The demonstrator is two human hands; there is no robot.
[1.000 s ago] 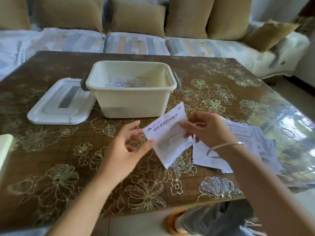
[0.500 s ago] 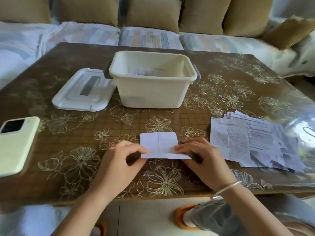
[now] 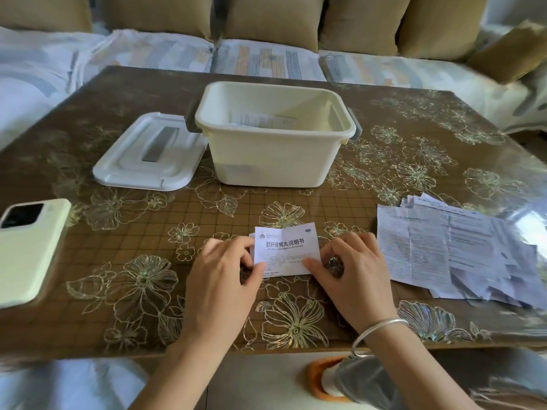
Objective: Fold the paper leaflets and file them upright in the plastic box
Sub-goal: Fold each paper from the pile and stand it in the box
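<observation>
Leaflet point(image 3: 285, 250) on table point(image 3: 355, 196) | left grip point(image 3: 225, 279), right grip point(image 3: 352, 273) pinching its sides

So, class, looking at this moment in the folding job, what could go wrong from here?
The left hand and right hand pinch the leaflet only at its side edges, so the crease may come out skewed. Papers already in the plastic box seem to lean, so a new one may tip too. The fanned pile lies beside the right forearm; a brush could scatter it.
</observation>
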